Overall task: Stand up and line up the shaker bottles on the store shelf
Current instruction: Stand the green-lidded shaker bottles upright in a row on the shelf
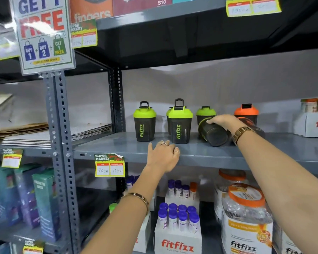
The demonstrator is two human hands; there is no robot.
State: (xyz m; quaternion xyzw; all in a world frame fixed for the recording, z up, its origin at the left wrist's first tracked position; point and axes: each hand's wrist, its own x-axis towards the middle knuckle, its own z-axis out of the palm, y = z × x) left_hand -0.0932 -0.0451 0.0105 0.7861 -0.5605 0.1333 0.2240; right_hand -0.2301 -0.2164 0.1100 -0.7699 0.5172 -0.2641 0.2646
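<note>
A: Quick, biggest first. What's there?

B: Grey metal shelf (200, 153), middle tier. Shaker bottles sit toward the back of it. Green-lid bottle at left (144, 121) upright, label facing out. Second green-lid bottle (180, 123) upright just right of it, another lid peeking out behind it. Third green-lid bottle (206, 112) upright further back, partly hidden. Orange-lid bottle (246, 111) upright behind the right arm.

A: Anything down?

B: One. A dark toppled bottle (212, 133) on its side, base toward the camera, in front of the third green one. Possibly another lying behind the wrist, can't tell, it's covered.

A: Progress?

B: Judging it roughly midway. Several stand, but the row is uneven, some forward and some back. The toppled one needs raising, then the row needs aligning.

A: Hands?

B: Right hand (223, 121) is on top of the toppled bottle, palm down, fingers (210, 121) curled over its base rim. Contact yes; a full closed grip, can't tell, thumb is hidden. Gold watch (243, 132) on that wrist.

A: Left?

B: Left hand (163, 158) is at the shelf's front edge, below the second green bottle, fingers loosely bent and spread, holding nothing. Rings on it, bangle (138, 197) on the wrist.
</note>
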